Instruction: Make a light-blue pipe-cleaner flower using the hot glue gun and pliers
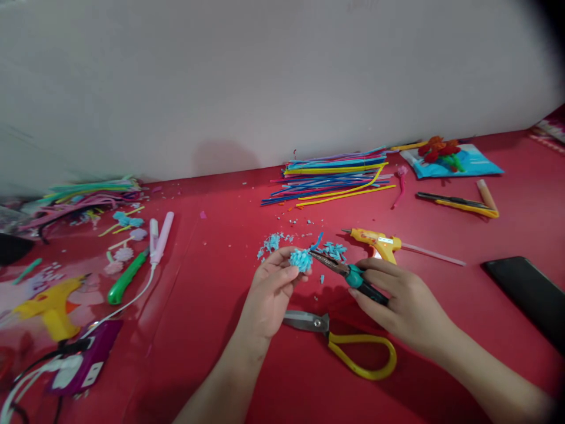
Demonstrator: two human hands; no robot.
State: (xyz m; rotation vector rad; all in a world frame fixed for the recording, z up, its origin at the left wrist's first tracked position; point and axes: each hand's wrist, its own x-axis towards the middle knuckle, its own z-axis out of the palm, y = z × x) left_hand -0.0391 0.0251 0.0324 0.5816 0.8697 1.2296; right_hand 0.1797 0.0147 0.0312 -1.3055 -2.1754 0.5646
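Your left hand (269,282) pinched a fuzzy blue pompom (301,259) over the middle of the red desk (220,365), while your right hand (397,297) gripped teal-handled pliers (348,274) whose tips touched it, yellow-handled scissors (348,344) lying just nearer.

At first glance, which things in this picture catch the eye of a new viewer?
In the middle of the red table, the left hand holds a small blue fuzzy ball, and the right hand points teal-handled pliers at it. Yellow-handled scissors lie just below; a bundle of coloured pipe cleaners lies near the wall.
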